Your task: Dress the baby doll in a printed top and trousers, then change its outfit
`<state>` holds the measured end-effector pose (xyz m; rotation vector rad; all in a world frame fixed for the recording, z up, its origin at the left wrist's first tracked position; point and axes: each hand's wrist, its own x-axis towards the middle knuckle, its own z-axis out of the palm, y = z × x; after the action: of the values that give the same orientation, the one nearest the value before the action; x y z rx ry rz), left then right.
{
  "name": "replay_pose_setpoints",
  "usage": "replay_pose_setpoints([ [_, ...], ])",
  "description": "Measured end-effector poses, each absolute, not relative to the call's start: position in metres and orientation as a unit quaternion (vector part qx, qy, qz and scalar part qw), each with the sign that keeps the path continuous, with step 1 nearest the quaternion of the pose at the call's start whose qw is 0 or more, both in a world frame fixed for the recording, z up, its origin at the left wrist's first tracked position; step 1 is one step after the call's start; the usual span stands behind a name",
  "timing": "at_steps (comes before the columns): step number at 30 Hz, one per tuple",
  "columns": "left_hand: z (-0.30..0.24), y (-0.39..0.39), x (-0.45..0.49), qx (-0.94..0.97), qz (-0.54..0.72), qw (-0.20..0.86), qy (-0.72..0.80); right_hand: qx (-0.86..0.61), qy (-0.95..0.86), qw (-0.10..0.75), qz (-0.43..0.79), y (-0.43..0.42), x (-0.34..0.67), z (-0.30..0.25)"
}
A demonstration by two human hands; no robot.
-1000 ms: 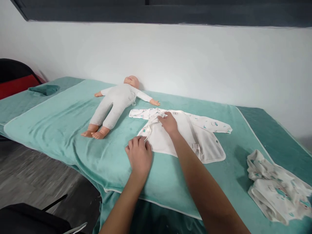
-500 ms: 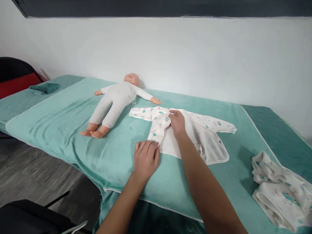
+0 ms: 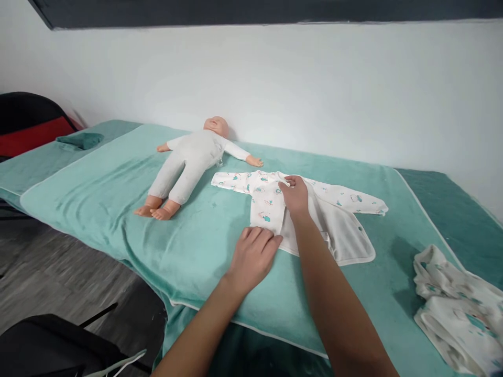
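A white baby jacket (image 3: 268,201) with small green and red prints lies spread on the green cover, both sleeves stretched sideways. Its right front flap is folded outward, showing the plain white inside. My left hand (image 3: 254,256) is closed on the lower edge of the left flap, thumb and fingers together. Near the neckline, my right hand (image 3: 294,195) pinches the upper edge of the same flap. Beyond the left sleeve a baby doll (image 3: 196,152) in a white bodysuit lies on its back, arms out, touched by neither hand.
A crumpled heap of printed white cloth (image 3: 459,311) lies at the right. The green velvet cover (image 3: 98,209) drapes over the table's front edge. A black chair (image 3: 47,345) stands at the lower left, and a black-and-red chair (image 3: 35,125) behind. A white wall (image 3: 314,94) runs along the back.
My left hand has moved right with the lower corner of the left flap, which now covers more of the white inside. My right hand keeps its pinch near the neckline. The view has shifted slightly.
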<state>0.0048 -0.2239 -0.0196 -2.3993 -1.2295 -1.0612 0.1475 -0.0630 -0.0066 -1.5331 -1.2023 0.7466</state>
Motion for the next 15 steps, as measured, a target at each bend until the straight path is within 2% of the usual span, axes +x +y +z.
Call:
replay_pose_setpoints([
  [7,-0.022,-0.226,0.01,-0.789,-0.312,0.058,-0.527,-0.651,-0.539,0.452,0.285,-0.059,0.157,-0.011],
  [15,-0.03,-0.221,0.001,-0.619,-0.407,-0.033,-0.671,-0.672,-0.543,0.44,0.244,-0.06,0.167,-0.006],
])
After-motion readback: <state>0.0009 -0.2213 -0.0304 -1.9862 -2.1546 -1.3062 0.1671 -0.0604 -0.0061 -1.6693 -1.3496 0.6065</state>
